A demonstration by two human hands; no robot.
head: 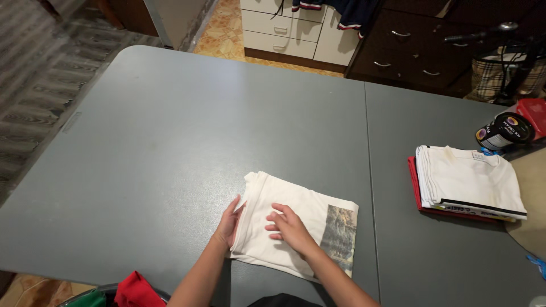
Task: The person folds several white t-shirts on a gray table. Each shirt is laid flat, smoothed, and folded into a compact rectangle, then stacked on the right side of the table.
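My left hand lies at the edge of the folded shirt on the table – fingers together, maybe pinching. My right hand presses flat on it, fingers slightly spread.

grey table, tiled floor, cream drawers, dark dresser

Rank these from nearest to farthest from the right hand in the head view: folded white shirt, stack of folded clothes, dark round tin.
1. Folded white shirt, under the right hand.
2. Stack of folded clothes, to the right.
3. Dark round tin, beyond the stack.
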